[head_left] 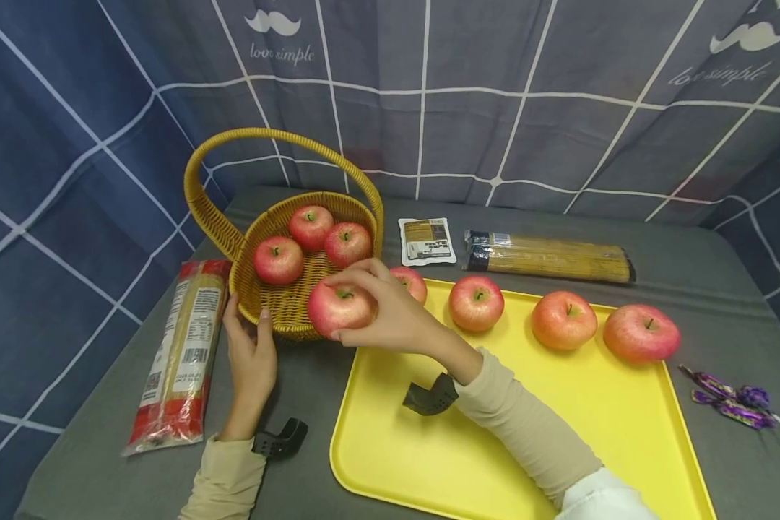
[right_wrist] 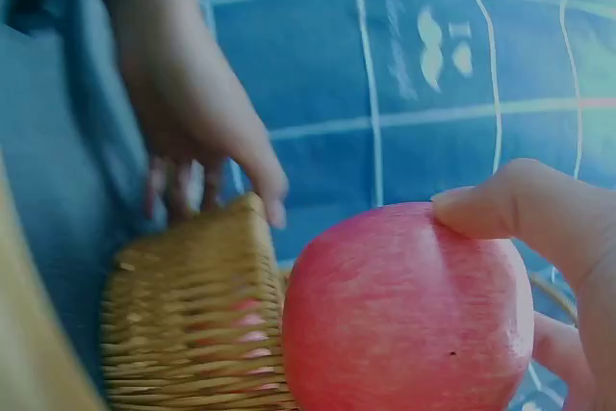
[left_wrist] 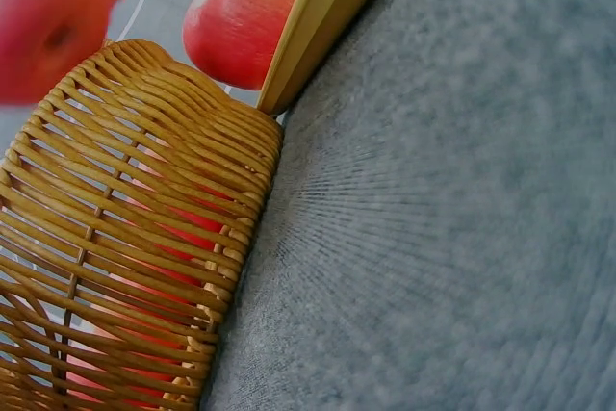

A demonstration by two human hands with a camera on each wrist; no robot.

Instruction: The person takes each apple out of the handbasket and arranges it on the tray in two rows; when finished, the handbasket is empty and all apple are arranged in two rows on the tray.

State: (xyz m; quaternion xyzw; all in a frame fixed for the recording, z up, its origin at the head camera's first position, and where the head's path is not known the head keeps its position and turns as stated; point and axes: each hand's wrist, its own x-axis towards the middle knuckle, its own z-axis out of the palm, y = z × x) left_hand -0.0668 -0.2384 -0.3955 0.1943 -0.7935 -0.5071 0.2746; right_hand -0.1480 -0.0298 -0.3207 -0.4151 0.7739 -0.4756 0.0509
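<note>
An apple (head_left: 341, 309) pinched by the right hand (head_left: 390, 314) at the wicker basket's (head_left: 291, 299) five o'clock could be dropped through slippage; the left hand (head_left: 250, 361), at seven, seems spread.

Tabletop booth, wider room hidden, blue-grey fabric curtain (head_left: 377, 130) with white grid lines across top and both sides, grey cloth-covered table (head_left: 312, 390) below

Head view evenly lit, left wrist view blurs apple (left_wrist: 43, 7) at upper left, right wrist blue-tinted, left hand (right_wrist: 188, 84) blurred upper left
</note>
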